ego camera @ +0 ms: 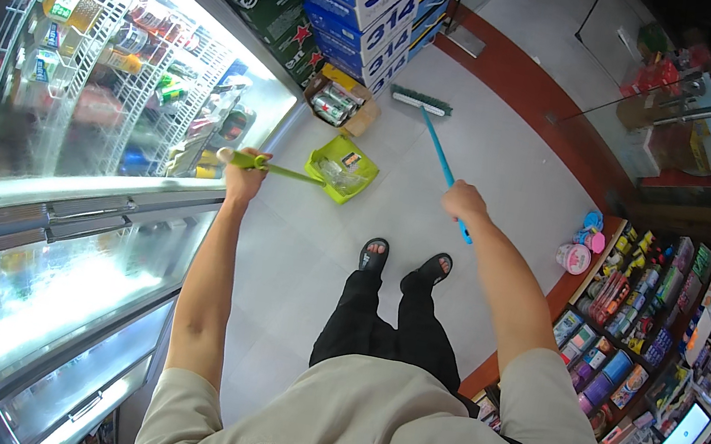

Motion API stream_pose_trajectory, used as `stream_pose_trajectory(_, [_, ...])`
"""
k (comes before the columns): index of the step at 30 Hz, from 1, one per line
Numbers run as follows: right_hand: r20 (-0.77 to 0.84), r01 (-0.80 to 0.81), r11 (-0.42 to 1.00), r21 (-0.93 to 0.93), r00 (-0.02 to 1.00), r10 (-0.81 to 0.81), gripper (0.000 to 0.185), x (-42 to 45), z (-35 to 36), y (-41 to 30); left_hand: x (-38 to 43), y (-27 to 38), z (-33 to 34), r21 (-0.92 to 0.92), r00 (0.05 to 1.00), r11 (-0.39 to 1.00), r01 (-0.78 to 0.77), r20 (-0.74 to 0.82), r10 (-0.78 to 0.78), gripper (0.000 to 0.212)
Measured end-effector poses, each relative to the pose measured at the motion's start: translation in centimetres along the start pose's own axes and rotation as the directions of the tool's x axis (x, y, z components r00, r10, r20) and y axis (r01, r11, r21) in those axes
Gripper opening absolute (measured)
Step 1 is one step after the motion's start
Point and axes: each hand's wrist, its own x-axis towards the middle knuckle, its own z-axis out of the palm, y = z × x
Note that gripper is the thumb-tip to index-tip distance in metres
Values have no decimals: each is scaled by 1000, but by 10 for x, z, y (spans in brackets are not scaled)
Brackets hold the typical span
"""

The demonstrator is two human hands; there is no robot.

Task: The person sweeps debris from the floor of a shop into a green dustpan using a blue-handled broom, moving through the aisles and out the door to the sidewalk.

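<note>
My left hand (245,172) is closed around the green handle of a long-handled dustpan (360,188). The pan rests on the grey floor, with some clear plastic-looking litter and a small dark, labelled piece inside. In my right hand (465,202) is the blue pole of a floor brush (422,102). Its wide head, with dark green bristles and a white strip, lies on the floor beyond the dustpan, near the stacked boxes. Brush head and pan are apart.
Glass-door drink coolers (86,182) line the left side. Ahead stand stacked beer cartons (364,23) and an open carton (361,116) of cans. A red-brown threshold (522,74) and glass door are at upper right. Snack shelves (615,330) and pink tubs (573,258) stand at right.
</note>
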Motion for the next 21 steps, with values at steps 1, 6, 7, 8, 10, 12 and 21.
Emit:
stream_pose_trajectory(1, [34,24,998,-55,999,-22,25,0,9,-10,6,1,2,91,999,995,-31,-13,32,11])
stream_pose_trajectory(6, [272,57,995,-77,962,-34,27,-37,123,-7,25,23,21,231,1000,973,-19,-11,22,14])
stream_pose_trajectory(7, [237,88,993,-82,969,-66,27,-60,126,-6,26,23,23,250,1000,968,-3,-14,7,14])
stream_pose_trajectory(8, [260,157,981,-111,958,-124,22,-69,130,3,28,26,25,268,1000,964,5,-16,-1,15])
stream_pose_trajectory(10, [266,69,996,-50,963,-53,24,-87,109,17,30,22,26,316,999,949,-8,-31,19,16])
stream_pose_trajectory(12, [242,16,999,28,970,-23,27,-113,75,30,29,10,22,375,996,926,-52,-49,75,17])
stream_pose_trajectory(21, [122,-17,991,134,992,0,25,-109,32,45,-7,8,-15,156,997,987,-40,76,28,13])
